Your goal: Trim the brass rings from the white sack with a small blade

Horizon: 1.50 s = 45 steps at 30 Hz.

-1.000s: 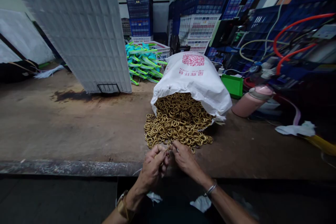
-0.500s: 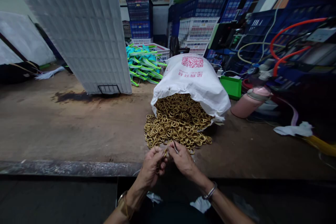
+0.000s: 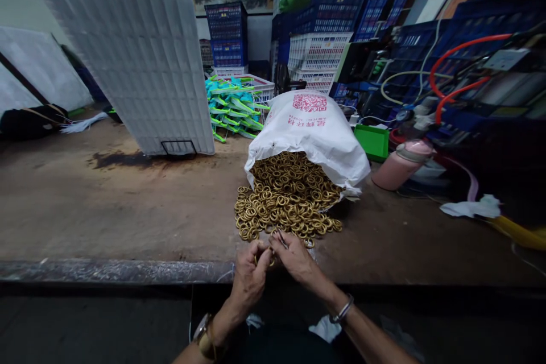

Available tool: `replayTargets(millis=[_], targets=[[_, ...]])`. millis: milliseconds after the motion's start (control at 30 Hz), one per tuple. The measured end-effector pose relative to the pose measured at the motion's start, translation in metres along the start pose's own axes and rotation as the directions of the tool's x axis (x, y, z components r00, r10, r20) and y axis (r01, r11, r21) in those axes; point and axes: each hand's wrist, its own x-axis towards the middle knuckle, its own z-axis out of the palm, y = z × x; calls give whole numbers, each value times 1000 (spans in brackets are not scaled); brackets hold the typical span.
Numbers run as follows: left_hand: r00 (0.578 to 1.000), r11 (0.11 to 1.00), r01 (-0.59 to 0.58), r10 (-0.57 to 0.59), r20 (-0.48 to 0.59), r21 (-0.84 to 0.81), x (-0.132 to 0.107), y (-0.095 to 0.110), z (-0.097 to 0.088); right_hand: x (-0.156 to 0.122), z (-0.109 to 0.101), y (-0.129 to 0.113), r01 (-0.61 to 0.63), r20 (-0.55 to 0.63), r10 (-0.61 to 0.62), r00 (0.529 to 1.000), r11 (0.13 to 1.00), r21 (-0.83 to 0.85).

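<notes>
1. Toward the left, a tall white panel (image 3: 132, 62) is leaning on the counter (image 3: 111, 210), and a dark stain (image 3: 117, 159) is showing on the wood by its foot.
2. Behind the panel's right edge, green and blue plastic pieces (image 3: 234, 108) are lying in a tangled pile.
3. Near the counter's front edge, the left hand (image 3: 248, 276) is grasping at least one gold ring (image 3: 272, 262) in its grip; the curled fingers are hiding the rest.
4. Just beyond both hands, a heap of gold rings (image 3: 273, 210) is spilling onto the counter.
5. Beside the left hand, the right hand (image 3: 298, 261) is pinching a thin dark tool (image 3: 281, 240) in its grip, close to the heap.
6. Behind the heap, a white sack (image 3: 311, 131) is lying with its mouth facing the hands, more rings filling it.
7. Right of the sack, a green tray (image 3: 372, 142) and a tilted pink bottle (image 3: 401, 166) are sitting near each other.
</notes>
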Motion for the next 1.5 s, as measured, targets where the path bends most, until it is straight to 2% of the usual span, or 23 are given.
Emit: replayTargets(millis=[67,133,300,433,533,633,767,800,867,967,1033,1200,1367,1433,1500], targets=[[999,998,-50,50,0,48,-1,3,0,-2,1,1,-12,11,11,1000,1000,22],[999,999,-30,29,13,23,-3,6,0,-4,2,2,-63,37,60,997,993,97],[973,957,209,-182,142,-201,-10,10,2,-13,8,0,-239,91,221,971,895,376],[945,929,307,-271,185,-209,-20,12,4,-21,10,-3,-230,77,219,973,872,433],[957,950,268,-244,154,-161,-25,13,5,-24,9,-4,-207,72,194,978,901,380],[989,988,111,-99,107,-112,-27,13,4,-27,6,-6,-102,12,102,995,962,254],[996,998,-44,47,81,-45,-31,14,3,-32,2,-9,27,28,-31,999,989,146],[995,998,-40,44,87,-47,-32,13,2,-32,2,-8,36,34,-41,999,990,137],[991,995,46,-34,132,-90,-34,12,2,-34,2,-6,32,37,-37,999,991,129],[951,952,251,-209,229,-175,-37,9,2,-35,1,0,33,10,-34,999,993,114],[929,927,319,-266,259,-195,-38,8,3,-36,0,3,47,-8,-46,999,994,98],[938,934,297,-247,243,-199,-39,7,6,-40,-3,1,57,30,-61,998,991,120],[940,934,268,-200,276,-236,-39,6,2,-41,-3,-4,36,75,-49,996,986,165],[939,933,267,-195,283,-242,-38,5,0,-40,-4,-3,59,46,-64,997,994,93],[940,937,261,-193,281,-232,-37,4,-2,-41,-4,1,102,10,-101,995,993,-55]])
